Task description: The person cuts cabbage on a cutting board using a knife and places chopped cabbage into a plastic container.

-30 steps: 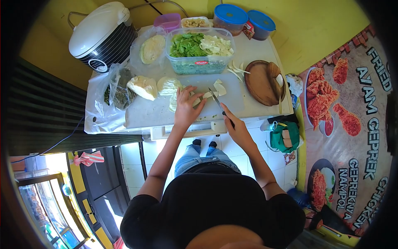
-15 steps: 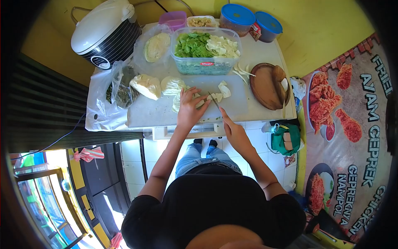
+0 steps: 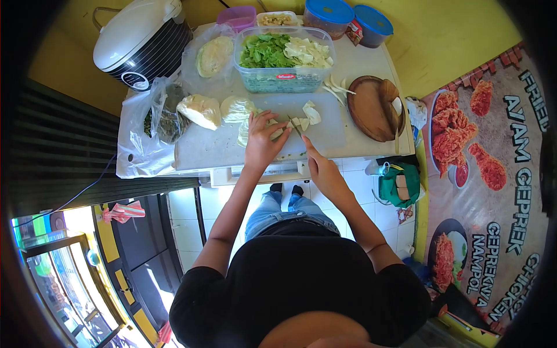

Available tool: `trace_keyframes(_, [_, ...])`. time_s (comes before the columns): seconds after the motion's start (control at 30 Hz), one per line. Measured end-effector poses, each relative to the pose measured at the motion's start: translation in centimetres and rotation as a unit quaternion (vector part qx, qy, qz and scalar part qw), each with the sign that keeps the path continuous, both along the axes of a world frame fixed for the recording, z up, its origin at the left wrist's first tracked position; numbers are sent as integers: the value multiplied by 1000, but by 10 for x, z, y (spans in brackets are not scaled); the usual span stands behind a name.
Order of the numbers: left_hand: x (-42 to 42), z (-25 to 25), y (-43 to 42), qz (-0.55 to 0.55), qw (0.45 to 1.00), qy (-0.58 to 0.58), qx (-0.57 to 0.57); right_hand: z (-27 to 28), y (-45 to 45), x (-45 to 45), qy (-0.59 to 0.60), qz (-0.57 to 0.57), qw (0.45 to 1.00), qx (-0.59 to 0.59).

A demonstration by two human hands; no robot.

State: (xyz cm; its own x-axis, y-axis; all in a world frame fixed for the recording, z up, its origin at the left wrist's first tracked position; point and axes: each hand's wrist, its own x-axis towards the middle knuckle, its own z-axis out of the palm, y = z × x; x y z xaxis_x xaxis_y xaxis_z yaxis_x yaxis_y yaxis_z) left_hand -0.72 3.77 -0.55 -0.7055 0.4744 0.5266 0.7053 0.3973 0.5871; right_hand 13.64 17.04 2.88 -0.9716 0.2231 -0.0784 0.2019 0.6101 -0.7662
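Note:
On the white cutting board (image 3: 331, 136), my left hand (image 3: 264, 139) presses down on cabbage leaves with its fingers bent over them. My right hand (image 3: 322, 171) is wrapped round the handle of a knife (image 3: 295, 127), whose blade stands at the cabbage just right of my left fingertips. Cut cabbage pieces (image 3: 311, 113) lie beyond the blade. A cabbage chunk (image 3: 237, 109) rests behind my left hand, and another piece (image 3: 200, 111) sits farther left. The clear tub (image 3: 284, 79) behind the board holds chopped green leaves and pale cabbage.
A round wooden mortar (image 3: 366, 109) with a pestle is at the right, near white strips (image 3: 336, 88). Plastic bags (image 3: 165, 116) and a rice cooker (image 3: 142, 43) stand left. Blue-lidded containers (image 3: 329, 17) and a purple bowl (image 3: 237, 18) are at the back.
The view has shifted slightly. The knife blade has moved left, closer to my left fingertips, and the cut pieces by it have shifted a little.

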Motion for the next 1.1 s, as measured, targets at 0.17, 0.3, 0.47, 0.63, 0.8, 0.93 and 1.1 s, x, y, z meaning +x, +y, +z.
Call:
trace_keyframes(0.17, [0,0,2,11,1000,0,3,4,5,5,8,10,1000,-11])
trace_keyframes(0.3, [-8,-2,11,28,1000,-2,-7,9,16,5,35,-6,993,-112])
trace_keyframes(0.47, [-8,19,23,27,999,-3,-18,15,26,9,68,-39,985,-151])
trace_keyframes(0.63, [8,22,30,11,998,7,-61,19,35,15,35,-106,976,-187])
trace_keyframes(0.8, [-6,9,26,2,996,19,-81,6,39,18,73,-98,978,-170])
trace_keyframes(0.93, [-18,9,21,-16,997,31,-73,2,38,17,90,-90,976,-178])
trace_keyframes(1.1, [-18,33,15,-15,996,-79,-30,6,40,16,76,-98,976,-177])
